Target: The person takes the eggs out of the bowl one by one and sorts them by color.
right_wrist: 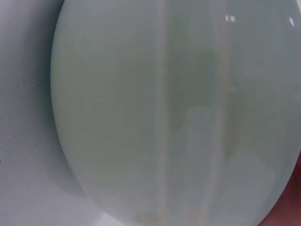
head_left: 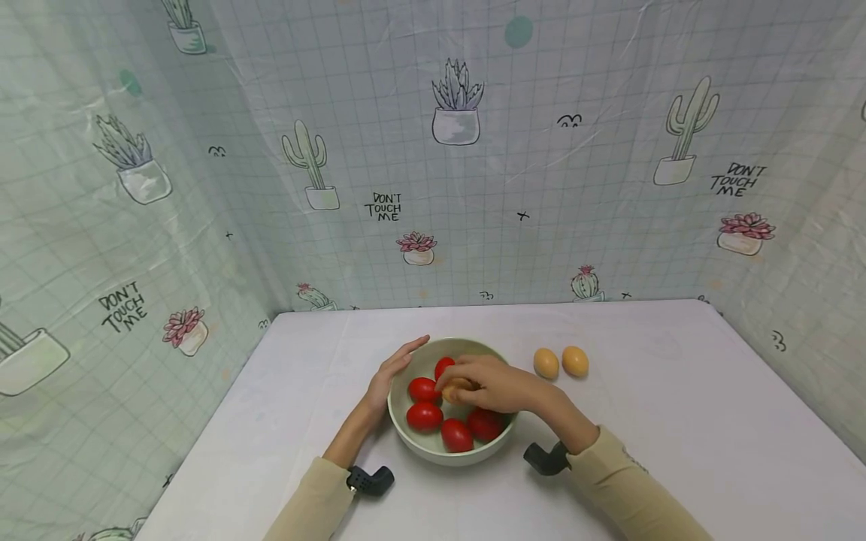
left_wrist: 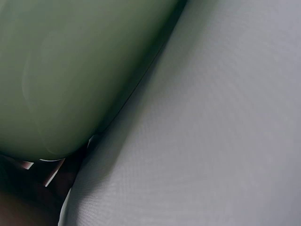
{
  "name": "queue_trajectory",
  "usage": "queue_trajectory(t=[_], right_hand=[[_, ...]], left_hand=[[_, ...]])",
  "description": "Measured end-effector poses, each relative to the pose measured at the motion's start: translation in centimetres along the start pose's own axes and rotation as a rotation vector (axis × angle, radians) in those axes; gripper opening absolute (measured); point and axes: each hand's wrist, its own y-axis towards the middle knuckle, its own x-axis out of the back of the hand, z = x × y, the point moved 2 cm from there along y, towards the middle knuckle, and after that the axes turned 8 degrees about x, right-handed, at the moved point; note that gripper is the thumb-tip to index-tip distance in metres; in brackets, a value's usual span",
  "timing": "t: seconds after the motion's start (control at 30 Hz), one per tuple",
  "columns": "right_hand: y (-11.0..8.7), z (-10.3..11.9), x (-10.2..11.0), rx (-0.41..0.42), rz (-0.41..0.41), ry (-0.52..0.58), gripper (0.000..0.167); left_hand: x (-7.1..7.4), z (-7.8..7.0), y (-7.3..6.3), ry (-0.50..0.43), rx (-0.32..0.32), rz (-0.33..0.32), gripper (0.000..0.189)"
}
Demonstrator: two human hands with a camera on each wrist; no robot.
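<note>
A pale green bowl (head_left: 433, 452) stands on the table with several glossy red egg-shaped pieces (head_left: 424, 417) inside. My right hand (head_left: 497, 382) reaches over its right rim and pinches a tan egg (head_left: 457, 389) between thumb and fingers, low among the red pieces. Along the bowl's left outer side my left hand (head_left: 388, 378) rests, its fingers fairly straight against the wall. In the left wrist view the bowl's wall (left_wrist: 70, 70) fills the upper left, and the fingers are dark. The right wrist view shows mostly the bowl's outside (right_wrist: 113, 103); the held egg is hidden there.
Two yellow-tan eggs (head_left: 546, 364) lie side by side on the white table (head_left: 676, 391), just beyond the right forearm. A patterned cloth (head_left: 365, 263) hangs behind the table and at both sides. Each wrist wears a black camera mount (head_left: 370, 481).
</note>
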Motion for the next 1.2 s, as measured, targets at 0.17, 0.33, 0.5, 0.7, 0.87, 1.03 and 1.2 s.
queue_trajectory(t=[0.17, 0.33, 0.5, 0.7, 0.87, 1.03, 1.2], right_hand=[[-0.1, -0.3, 0.0, -0.047, -0.006, -0.013, 0.039], [-0.4, 0.0, 0.5, -0.095, -0.014, 0.032, 0.055], [-0.7, 0.1, 1.0, -0.118, -0.018, 0.043, 0.057], [-1.1, 0.0, 1.6, -0.092, -0.03, 0.075, 0.055], [-1.5, 0.3, 2.3, -0.097, -0.037, 0.085, 0.055], [-2.0, 0.4, 2.9, -0.102, -0.041, 0.081, 0.057], [-2.5, 0.3, 3.4, -0.09, -0.061, 0.082, 0.056]], left_hand=[[-0.1, 0.0, -0.1, 0.005, 0.004, 0.006, 0.057], [-0.1, 0.1, 0.0, 0.005, 0.019, 0.0, 0.056], [-0.1, -0.1, 0.0, 0.016, 0.023, -0.004, 0.056], [-0.1, -0.1, -0.1, 0.017, 0.022, -0.01, 0.056], [0.0, 0.0, -0.1, 0.002, 0.016, -0.005, 0.056], [0.0, 0.0, -0.1, 0.001, 0.017, -0.008, 0.055], [0.0, 0.0, -0.2, 0.005, 0.02, -0.012, 0.055]])
